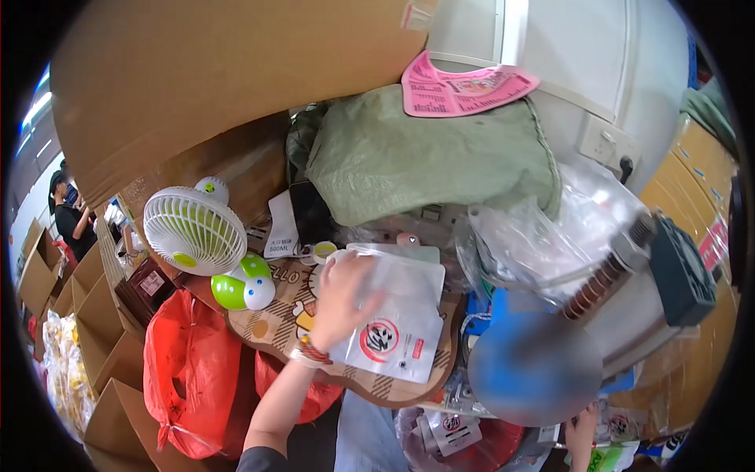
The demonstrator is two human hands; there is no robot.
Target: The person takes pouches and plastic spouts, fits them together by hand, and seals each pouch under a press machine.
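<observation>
My left hand (344, 303) lies over the upper left part of a white plastic pouch (417, 350) with a round red-and-black logo. Its fingers look stretched out and apart, slightly blurred by motion. Under the pouch is a brown patterned board (275, 324), its wavy edge toward me. Low on the right, my right hand (580, 431) is beside plastic packets (621, 427); its fingers are mostly hidden, so any hold is unclear. A blurred blue round object (535, 366) stands above that hand. More logo-printed pouches (452, 431) lie in a red-rimmed container (503, 444).
A white and green fan (197, 228) stands at the left of the board. Red plastic bags (189, 377) hang by cardboard boxes (118, 425). A green cloth cover (432, 149) lies behind, under a pink sheet (464, 86). A sealing machine with a spring (590, 291) stands right.
</observation>
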